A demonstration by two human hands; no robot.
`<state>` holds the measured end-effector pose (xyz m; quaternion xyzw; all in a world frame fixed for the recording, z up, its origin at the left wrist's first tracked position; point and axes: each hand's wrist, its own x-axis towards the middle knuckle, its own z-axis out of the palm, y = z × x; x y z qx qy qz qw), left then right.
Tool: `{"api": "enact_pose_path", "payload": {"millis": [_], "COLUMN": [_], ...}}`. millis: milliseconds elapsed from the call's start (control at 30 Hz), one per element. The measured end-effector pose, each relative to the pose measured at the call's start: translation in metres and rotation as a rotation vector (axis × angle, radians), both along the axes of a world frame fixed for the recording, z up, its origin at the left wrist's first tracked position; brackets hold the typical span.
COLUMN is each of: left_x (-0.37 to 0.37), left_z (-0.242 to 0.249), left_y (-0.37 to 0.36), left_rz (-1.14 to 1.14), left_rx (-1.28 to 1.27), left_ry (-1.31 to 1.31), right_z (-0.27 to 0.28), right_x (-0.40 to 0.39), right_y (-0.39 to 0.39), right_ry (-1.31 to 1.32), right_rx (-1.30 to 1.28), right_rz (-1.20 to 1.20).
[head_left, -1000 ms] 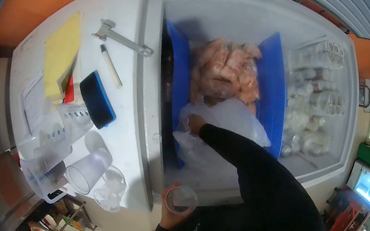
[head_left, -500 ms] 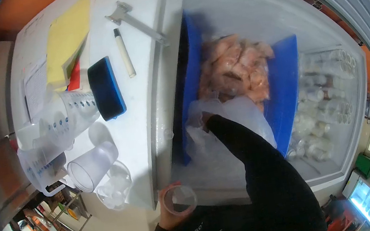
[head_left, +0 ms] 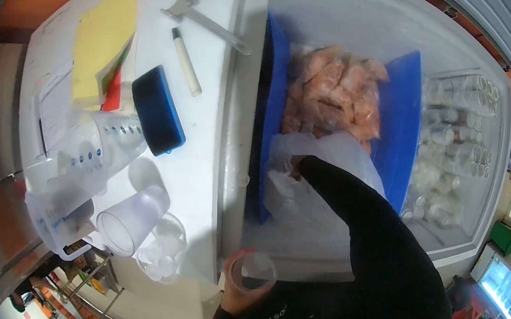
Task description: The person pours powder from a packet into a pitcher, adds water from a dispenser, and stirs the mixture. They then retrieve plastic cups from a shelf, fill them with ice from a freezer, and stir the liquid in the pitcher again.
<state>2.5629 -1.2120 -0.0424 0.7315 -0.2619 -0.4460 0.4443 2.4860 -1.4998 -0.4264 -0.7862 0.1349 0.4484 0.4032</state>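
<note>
My left hand (head_left: 235, 294) is closed around a clear plastic cup (head_left: 259, 274), held in front of my body beside the freezer's edge. My right hand (head_left: 296, 164) reaches down into the freezer at a translucent plastic bag (head_left: 335, 159). Only a little of that hand shows past the black sleeve; its fingers are hidden by the bag. The bag lies partly inside a blue bin (head_left: 401, 108). Behind it in the bin are bagged pinkish pieces (head_left: 341, 90) that look like raw meat.
Several clear tubes or bottles (head_left: 456, 129) fill the freezer's far right. On the white surface at left lie clear measuring jugs (head_left: 86, 155), a frosted cup (head_left: 134, 221), a bag of white pieces (head_left: 163, 256), a blue-black eraser (head_left: 157, 111), a marker (head_left: 187, 64) and a scraper-like tool (head_left: 208, 21).
The view has shifted slightly, so most things sit a little farther right. Both hands stay in nearly the same places, the left with the cup and the right at the bag.
</note>
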Motion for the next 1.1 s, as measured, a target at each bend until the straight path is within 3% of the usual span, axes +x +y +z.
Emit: {"api": "enact_pose_path", "payload": {"millis": [100,200,267,367,467,567,667,700,800,900,1000,1100], "left_x": [0.004,0.006,0.004,0.010,0.011,0.000,-0.018,-0.024,-0.040,-0.042,-0.037,-0.025], "left_z": [0.002,0.007,0.003,-0.007,0.006,-0.008,-0.031,-0.033,-0.032,-0.021,-0.020,-0.025], "left_y": [0.001,-0.011,-0.022,-0.044,-0.096,-0.127,-0.148,-0.153,-0.169,-0.176,-0.169,-0.148], "left_rz": [-0.054,-0.020,0.069,-0.083,-0.268,-0.302,-0.316,-0.305,-0.266,-0.231,-0.258,-0.253], "left_rx": [0.081,0.032,-0.015,-0.076,-0.078,-0.151,-0.243,-0.233,-0.237,-0.294,-0.320,-0.292], "left_ry": [-0.083,-0.061,0.000,-0.094,-0.241,-0.196,-0.295,-0.292,-0.227,-0.128,-0.174,-0.242], "right_z": [0.025,0.191,0.252,0.269,0.320,0.383,0.465,0.475,0.465,0.492,0.481,0.469], "right_x": [0.001,0.004,-0.016,-0.070,-0.108,-0.122,-0.110,-0.107,-0.108,-0.101,-0.106,-0.086], "right_y": [-0.010,-0.044,-0.061,-0.076,-0.092,-0.095,-0.075,-0.066,-0.034,-0.022,-0.041,-0.069], "right_ry": [-0.127,-0.279,-0.185,-0.158,-0.262,-0.319,-0.370,-0.390,-0.898,-0.764,-0.938,-0.553], "right_rx": [0.097,0.344,0.444,0.338,0.264,0.206,-0.021,-0.093,-0.671,-0.646,-0.680,-0.282], "right_rz": [0.028,-0.180,-0.469,-0.856,-1.020,-1.115,-1.055,-1.038,-0.668,-0.726,-0.750,-1.131]}}
